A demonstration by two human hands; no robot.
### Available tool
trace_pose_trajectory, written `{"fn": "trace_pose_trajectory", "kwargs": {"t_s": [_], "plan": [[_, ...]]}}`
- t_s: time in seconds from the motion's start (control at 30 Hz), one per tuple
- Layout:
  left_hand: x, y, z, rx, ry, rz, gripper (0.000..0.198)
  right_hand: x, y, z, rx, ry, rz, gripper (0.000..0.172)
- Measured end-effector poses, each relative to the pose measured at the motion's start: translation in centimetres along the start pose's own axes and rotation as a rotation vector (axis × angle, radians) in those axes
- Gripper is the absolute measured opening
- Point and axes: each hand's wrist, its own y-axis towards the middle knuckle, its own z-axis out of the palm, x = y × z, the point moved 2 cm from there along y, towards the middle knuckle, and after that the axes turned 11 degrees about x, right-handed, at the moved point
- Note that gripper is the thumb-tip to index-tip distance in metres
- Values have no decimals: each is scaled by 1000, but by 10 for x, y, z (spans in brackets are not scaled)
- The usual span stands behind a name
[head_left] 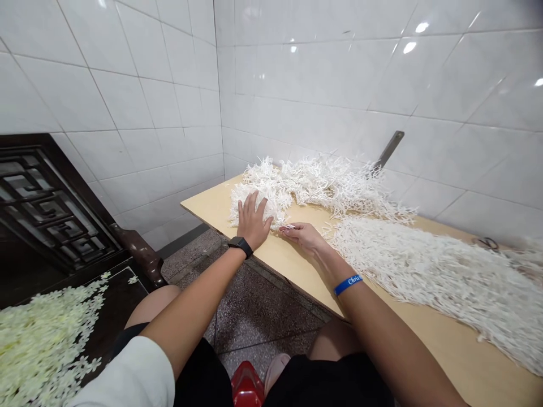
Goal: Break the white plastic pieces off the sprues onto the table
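Note:
My left hand, with a black watch on the wrist, lies spread flat on the left end of a fluffy white heap of thin branching pieces. To its right, my right hand pinches a thin white piece between thumb and fingers, close to the edge of that heap. A blue wristband is on the right forearm. On the right side of the table lies a flatter, wide spread of thin white strips. What the pieces are made of I cannot tell.
All this lies on a light wooden table against a tiled wall. A grey metal bar rises behind the heap. At left, pale yellow-green artificial flowers cover a dark wooden chair. Something red stands on the floor between the knees.

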Motion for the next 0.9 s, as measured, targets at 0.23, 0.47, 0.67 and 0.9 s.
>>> {"fn": "trace_pose_trajectory", "kwargs": {"t_s": [0.23,0.47,0.67,0.9], "plan": [[-10,-21,-30,-131,-178,-224,39,1,-1,-2,-23,66,-55,9],[-14,-17,-61,-78,-296,-251,30,7,-6,0,13,71,-83,15],[-50,-6,-64,63,-374,184,29,9,-9,0,75,-8,-101,29],[-57,25,-34,432,-191,300,25,10,-5,-4,42,-221,-154,34]]}}
